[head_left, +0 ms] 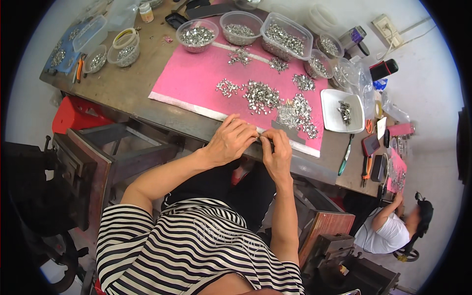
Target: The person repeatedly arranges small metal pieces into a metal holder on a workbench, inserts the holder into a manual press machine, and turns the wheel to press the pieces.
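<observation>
The left hand [228, 140] and the right hand [278, 152] are meeting fingertip to fingertip near the centre of the frame, just off the front edge of the bench, and are pinching a tiny piece [259, 134] between them, its shape too small to make out. Both hands are closing thumb against finger on it, the left palm turning downward.

Just beyond the fingertips, a bright pink mat with a white front border [189, 73] is covering part of a brown workbench [129, 83]. On the mat, a large heap of small silvery metal pieces [262, 97] is lying above the hands, and a flatter patch of thin, pale, translucent pieces [287, 116] is spreading to its right.

Along the mat's far side, at the upper centre, a round clear plastic tub [197, 48], a second round clear tub [238, 41] and a rectangular clear plastic box [310, 42] are holding more metal pieces. Right of the mat, a square white dish [330, 103] is carrying a small dark-silver cluster, and a slim green-handled tool [345, 157] is lying below it.

At the upper left, an orange-handled hand tool [79, 68] is lying on the bench, and a red plastic stool [73, 114] is standing underneath. At the lower right, a co-worker in a white shirt [386, 232] is reaching toward another pink mat [396, 172].
</observation>
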